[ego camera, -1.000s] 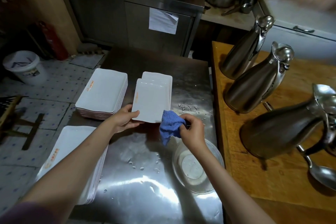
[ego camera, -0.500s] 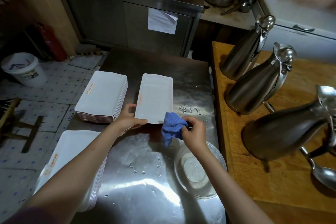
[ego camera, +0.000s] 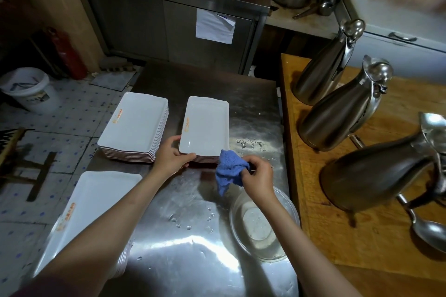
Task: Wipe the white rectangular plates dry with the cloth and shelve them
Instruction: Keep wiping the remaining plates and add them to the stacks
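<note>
A white rectangular plate (ego camera: pixel 206 124) lies on top of a low stack in the middle of the steel table (ego camera: pixel 183 243). My left hand (ego camera: pixel 172 157) grips this top plate at its near left corner. Just right of that corner my right hand (ego camera: pixel 257 176) pinches a crumpled blue cloth (ego camera: pixel 229 172), which hangs a little above the tabletop. A taller stack of the same white plates (ego camera: pixel 135 125) stands to the left, and another stack (ego camera: pixel 87 214) sits at the table's near left edge, partly behind my left forearm.
A clear glass bowl (ego camera: pixel 264 224) sits near my right wrist, with water drops scattered on the steel. Three steel jugs (ego camera: pixel 337 113) and a ladle (ego camera: pixel 427 229) occupy the wooden counter on the right. A steel cabinet stands behind; a white bucket (ego camera: pixel 30 88) is on the floor at left.
The plate in my left hand was tilted up over the middle stack; it has come down flat onto it. My right hand with the cloth has barely moved.
</note>
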